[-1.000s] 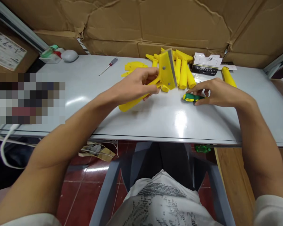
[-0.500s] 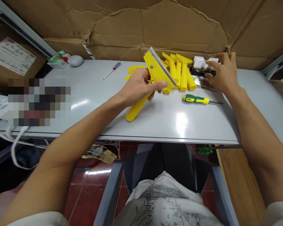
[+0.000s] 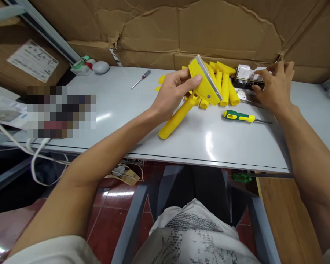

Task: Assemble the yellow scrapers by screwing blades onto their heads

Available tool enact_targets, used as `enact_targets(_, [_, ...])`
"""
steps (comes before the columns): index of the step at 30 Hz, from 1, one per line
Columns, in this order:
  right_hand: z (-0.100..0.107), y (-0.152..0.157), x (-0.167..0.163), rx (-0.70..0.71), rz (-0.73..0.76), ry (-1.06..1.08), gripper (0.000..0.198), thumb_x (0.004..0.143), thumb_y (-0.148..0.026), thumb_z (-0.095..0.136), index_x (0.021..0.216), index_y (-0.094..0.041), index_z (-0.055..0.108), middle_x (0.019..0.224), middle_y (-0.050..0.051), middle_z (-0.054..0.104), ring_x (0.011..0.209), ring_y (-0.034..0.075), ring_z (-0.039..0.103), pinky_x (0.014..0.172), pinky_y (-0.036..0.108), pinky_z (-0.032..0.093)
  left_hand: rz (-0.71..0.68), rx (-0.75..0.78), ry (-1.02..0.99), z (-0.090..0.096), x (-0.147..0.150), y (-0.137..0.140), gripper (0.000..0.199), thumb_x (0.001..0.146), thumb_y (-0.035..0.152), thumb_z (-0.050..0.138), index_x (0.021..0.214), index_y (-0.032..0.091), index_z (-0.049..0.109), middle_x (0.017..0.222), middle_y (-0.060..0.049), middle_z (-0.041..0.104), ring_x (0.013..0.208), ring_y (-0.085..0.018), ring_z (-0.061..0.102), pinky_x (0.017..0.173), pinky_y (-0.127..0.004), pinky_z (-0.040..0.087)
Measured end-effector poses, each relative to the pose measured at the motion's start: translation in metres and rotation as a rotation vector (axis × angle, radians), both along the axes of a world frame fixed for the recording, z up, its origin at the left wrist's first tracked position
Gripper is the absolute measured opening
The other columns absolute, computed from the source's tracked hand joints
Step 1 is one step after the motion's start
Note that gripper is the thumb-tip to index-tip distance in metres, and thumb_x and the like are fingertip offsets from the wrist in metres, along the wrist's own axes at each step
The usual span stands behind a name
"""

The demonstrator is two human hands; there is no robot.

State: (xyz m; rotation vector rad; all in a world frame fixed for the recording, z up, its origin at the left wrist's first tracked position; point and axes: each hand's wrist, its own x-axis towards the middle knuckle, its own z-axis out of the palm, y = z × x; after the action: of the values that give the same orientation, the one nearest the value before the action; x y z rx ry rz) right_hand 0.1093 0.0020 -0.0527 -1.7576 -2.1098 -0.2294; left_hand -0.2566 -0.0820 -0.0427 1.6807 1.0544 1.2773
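My left hand (image 3: 178,86) is closed on a yellow scraper (image 3: 206,86), thumb on its wide head. A metal strip runs along the head's edge, a screw shows near the lower corner, and the handle slants down toward me above the table. My right hand (image 3: 277,86), fingers curved and apart, is at the right end of a small black-and-white box (image 3: 243,77); whether the fingertips press on it I cannot tell. Flat shiny pieces in clear wrapping (image 3: 247,97) lie before the box. Several more yellow scraper handles (image 3: 224,86) are piled behind the held scraper.
A green-and-yellow screwdriver (image 3: 239,116) lies in front of the pile, and a smaller screwdriver (image 3: 141,79) farther left. A white mouse (image 3: 101,67) is at the back left. Cardboard (image 3: 154,33) lines the back of the grey table (image 3: 132,121). White cables (image 3: 34,165) hang at left.
The scraper has turned in my left hand: its screw now shows at the lower corner, and my thumb sits higher on the head. My right hand stays by the box. The view has shifted slightly.
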Motion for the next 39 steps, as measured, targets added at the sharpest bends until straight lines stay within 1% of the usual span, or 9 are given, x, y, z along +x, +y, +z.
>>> enact_targets(3, [-0.002,0.001,0.001,0.019,0.005,0.023,0.065,0.121,-0.039,0.077,0.183,-0.020,0.071,0.193,0.030,0.050,0.176,0.047,0.040,0.141,0.066,0.035,0.010,0.026,-0.010,0.004,-0.006,0.004,0.037,0.103,0.063,0.080,0.095,0.027,0.072,0.090,-0.002,0.071,0.099,-0.026,0.084,0.080,-0.036,0.061])
enact_targets(6, [-0.003,0.007,0.003,-0.032,0.007,0.042,0.048,0.116,-0.026,0.084,0.164,-0.020,0.084,0.192,0.027,0.054,0.177,0.047,0.037,0.141,0.068,0.033,0.028,0.019,-0.034,0.010,-0.013,0.008,0.048,0.100,0.072,0.087,0.091,0.029,0.068,0.080,0.000,0.061,0.075,-0.020,0.067,0.066,-0.037,0.047])
enact_targets(11, [0.002,0.014,0.012,-0.042,-0.015,0.056,0.032,0.117,-0.034,0.079,0.145,-0.019,0.083,0.180,0.029,0.065,0.168,0.046,0.049,0.135,0.064,0.039,0.081,0.020,-0.133,0.017,-0.024,0.019,0.049,0.092,0.076,0.093,0.096,0.032,0.070,0.088,0.000,0.078,0.073,-0.019,0.063,0.062,-0.039,0.049])
enact_targets(15, [0.010,0.012,0.020,0.072,-0.006,0.316,0.031,0.116,-0.058,0.075,0.117,-0.027,0.075,0.151,0.023,0.082,0.132,0.039,0.064,0.123,0.059,0.046,0.117,-0.033,-0.211,0.018,-0.035,0.032,0.046,0.080,0.067,0.092,0.103,0.033,0.071,0.105,0.002,0.088,0.097,-0.025,0.080,0.083,-0.043,0.069])
enact_targets(17, [0.011,0.005,0.016,0.124,0.069,0.579,0.050,0.109,-0.079,0.079,0.096,-0.032,0.065,0.120,0.015,0.082,0.108,0.034,0.061,0.111,0.056,0.049,0.116,-0.057,-0.266,0.015,-0.041,0.038,0.051,0.078,0.066,0.096,0.106,0.033,0.070,0.116,0.005,0.090,0.114,-0.026,0.082,0.104,-0.046,0.074])
enact_targets(21, [0.009,-0.021,-0.015,-0.044,0.253,0.938,0.080,0.088,-0.102,0.090,0.077,-0.032,0.053,0.086,0.007,0.059,0.088,0.028,0.048,0.089,0.051,0.052,0.063,-0.040,-0.348,0.007,-0.050,0.048,0.063,0.080,0.069,0.103,0.112,0.032,0.062,0.129,0.010,0.089,0.149,-0.025,0.073,0.141,-0.051,0.059])
enact_targets(26, [0.006,-0.049,-0.054,-0.302,0.379,1.040,0.082,0.082,-0.103,0.095,0.085,-0.030,0.058,0.094,0.004,0.064,0.089,0.027,0.060,0.086,0.050,0.063,0.015,0.000,-0.372,-0.001,-0.054,0.056,0.073,0.084,0.073,0.107,0.105,0.029,0.053,0.133,0.013,0.084,0.165,-0.021,0.061,0.150,-0.053,0.049])
enact_targets(31, [0.000,-0.053,-0.066,-0.236,0.346,0.965,0.079,0.093,-0.108,0.076,0.095,-0.032,0.054,0.112,0.007,0.077,0.113,0.036,0.080,0.087,0.053,0.072,0.055,-0.042,-0.412,-0.001,-0.045,0.048,0.076,0.076,0.071,0.110,0.095,0.030,0.048,0.136,0.010,0.089,0.161,-0.021,0.067,0.148,-0.051,0.055])
enact_targets(39, [0.002,-0.060,-0.068,-0.251,0.301,1.165,0.088,0.079,-0.086,0.104,0.140,-0.044,0.057,0.149,0.003,0.088,0.134,0.038,0.088,0.096,0.058,0.080,0.085,0.010,-0.377,-0.005,-0.024,0.029,0.048,0.096,0.046,0.080,0.091,0.031,0.034,0.135,-0.003,0.094,0.147,-0.028,0.088,0.138,-0.051,0.068])
